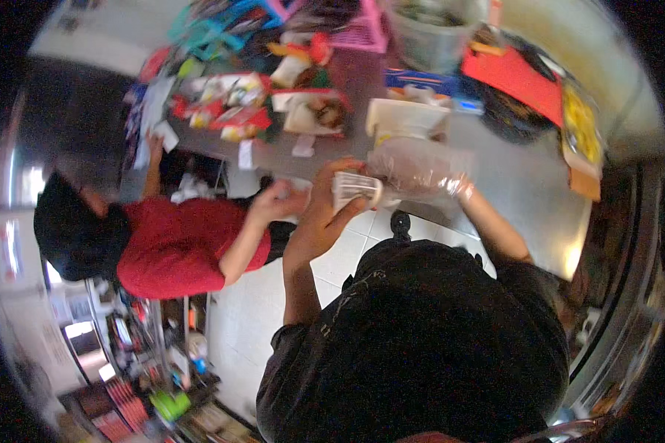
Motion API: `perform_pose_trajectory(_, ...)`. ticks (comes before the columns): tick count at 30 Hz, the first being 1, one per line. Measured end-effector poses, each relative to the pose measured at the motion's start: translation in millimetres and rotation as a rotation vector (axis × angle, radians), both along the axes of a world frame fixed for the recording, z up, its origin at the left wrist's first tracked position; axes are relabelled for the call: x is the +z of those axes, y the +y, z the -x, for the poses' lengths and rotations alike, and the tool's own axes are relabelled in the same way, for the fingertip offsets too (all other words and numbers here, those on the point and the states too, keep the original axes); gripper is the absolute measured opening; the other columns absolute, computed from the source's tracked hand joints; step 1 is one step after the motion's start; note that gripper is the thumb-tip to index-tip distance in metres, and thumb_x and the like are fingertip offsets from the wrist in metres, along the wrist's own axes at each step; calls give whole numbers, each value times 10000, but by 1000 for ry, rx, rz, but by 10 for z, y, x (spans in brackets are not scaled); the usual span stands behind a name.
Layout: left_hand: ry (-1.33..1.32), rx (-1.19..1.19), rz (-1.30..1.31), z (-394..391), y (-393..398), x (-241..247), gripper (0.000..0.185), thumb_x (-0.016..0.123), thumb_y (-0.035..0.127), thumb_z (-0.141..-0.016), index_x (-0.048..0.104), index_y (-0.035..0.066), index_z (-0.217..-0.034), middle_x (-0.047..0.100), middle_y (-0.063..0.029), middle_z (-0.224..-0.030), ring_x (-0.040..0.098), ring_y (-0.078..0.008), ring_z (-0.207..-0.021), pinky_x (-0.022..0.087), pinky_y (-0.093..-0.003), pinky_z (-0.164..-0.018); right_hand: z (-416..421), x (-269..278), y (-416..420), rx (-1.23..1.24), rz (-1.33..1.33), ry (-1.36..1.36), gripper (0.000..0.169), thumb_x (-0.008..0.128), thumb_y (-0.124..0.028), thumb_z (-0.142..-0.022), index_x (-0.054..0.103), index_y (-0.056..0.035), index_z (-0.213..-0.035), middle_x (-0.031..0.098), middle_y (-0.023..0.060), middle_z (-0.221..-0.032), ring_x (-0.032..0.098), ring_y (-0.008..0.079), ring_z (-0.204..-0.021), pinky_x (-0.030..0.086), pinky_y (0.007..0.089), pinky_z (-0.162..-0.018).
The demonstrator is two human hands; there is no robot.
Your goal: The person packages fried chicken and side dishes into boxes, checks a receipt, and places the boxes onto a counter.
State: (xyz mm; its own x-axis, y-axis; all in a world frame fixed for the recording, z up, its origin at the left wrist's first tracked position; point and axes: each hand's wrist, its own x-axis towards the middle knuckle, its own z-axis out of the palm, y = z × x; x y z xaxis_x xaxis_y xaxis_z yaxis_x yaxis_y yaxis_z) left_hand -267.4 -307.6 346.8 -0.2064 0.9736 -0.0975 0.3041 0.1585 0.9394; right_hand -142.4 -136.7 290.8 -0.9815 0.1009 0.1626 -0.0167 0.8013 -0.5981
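Observation:
My left hand point(324, 213) grips a small white container with dark printing point(357, 189), perhaps a cup or roll, its thumb across the near side. Just right of it, a clear plastic bag point(421, 166) covers my right hand point(459, 185) or is held by it; the fingers are hard to make out through the plastic and blur. Directly beyond the bag, a cream-coloured open box point(407, 116) lies on the metal table point(510, 183).
A co-worker in a red shirt point(183, 243) stands close at my left. Red trays with small items point(227, 99), pink and teal baskets point(360, 27), a translucent bucket point(429, 39), a red folder-like object point(512, 80) and a box of yellow items point(582, 127) crowd the table.

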Motion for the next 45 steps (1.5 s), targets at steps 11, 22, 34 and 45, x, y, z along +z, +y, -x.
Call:
perform_pose_trajectory(11,-132,-887,75,-1547,1242,-505,288,476,211,-904,535,-27,-1054,597,-110,-950,539,-201,-959,395,-308,-842,-2402,611,151,-702,122,-1,433,605,-198,-777,517,-33,-1167,537,114,-1160,512,191,-1044,426,341,-886)
perform_pose_trajectory(22,-535,-676,-367,-4802,730,-566,343,463,198,-915,418,16,-1202,498,-85,-1136,512,-165,-966,417,-302,-810,-4502,110,-1790,-1449,659,1067,655,607,-147,-792,267,-72,-1347,286,112,-1387,393,230,-1194,338,366,-995)
perform_pose_trajectory(34,-387,-1525,-262,-6955,169,-620,375,427,183,-923,413,53,-1275,523,-110,-1211,500,-173,-1094,364,-271,-898,-6296,274,-2882,-1987,233,973,878,657,-278,-749,79,-164,-1399,280,180,-1377,313,289,-1258,256,404,-1055)
perform_pose_trajectory(45,-1198,-1801,1200,-8686,559,-617,562,465,240,-891,238,-8,-1341,311,-130,-1378,294,-257,-1274,240,-389,-1046,-7690,-605,-2955,-2152,480,1291,460,692,-173,-746,497,7,-1122,594,55,-972,537,113,-878,458,255,-762)
